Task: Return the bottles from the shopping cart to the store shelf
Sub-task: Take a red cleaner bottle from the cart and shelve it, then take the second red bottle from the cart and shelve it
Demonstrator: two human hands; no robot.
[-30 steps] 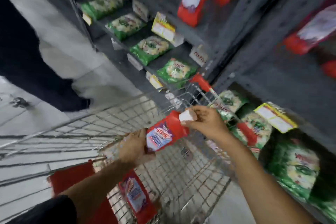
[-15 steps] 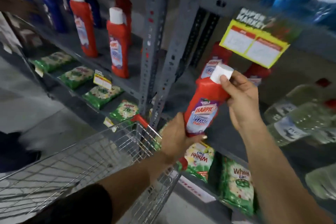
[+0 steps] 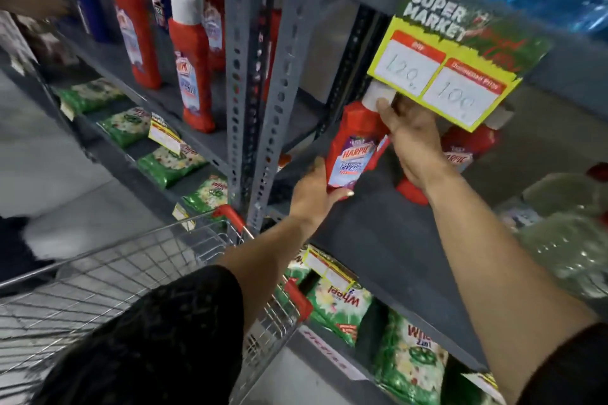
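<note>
**Placing red bottle on grey shelf: tip and snag risks**

Holding: left hand (image 3: pixel 316 194) is wrapped around the base of the red Harpic bottle (image 3: pixel 353 148), thumb across the front under the label. Right hand (image 3: pixel 411 138) has its fingers closed at the neck, just under the white cap (image 3: pixel 378 97). Both hands are closed on the one bottle, centre of frame.

Position: bottle is tilted, base over the front part of the grey shelf (image 3: pixel 388 240). Cannot tell if the base touches the shelf yet; the left hand hides it.

Risks, as I judge them:
- Cap sits right under the yellow price card (image 3: pixel 444 76). Lifting or straightening the bottle likely catches the card and bends or knocks it off.
- Another red bottle (image 3: pixel 467 148) stands just behind the right hand. Pushing in further could bump it over.
- Releasing while tilted lets the tall narrow bottle fall forward, toward the shopping cart (image 3: pixel 164 256) at lower left.
- Left fingers under the base can get pinched, or leave it resting unevenly.

Fix: level first, slide low under the card, release the base hand last.
</note>
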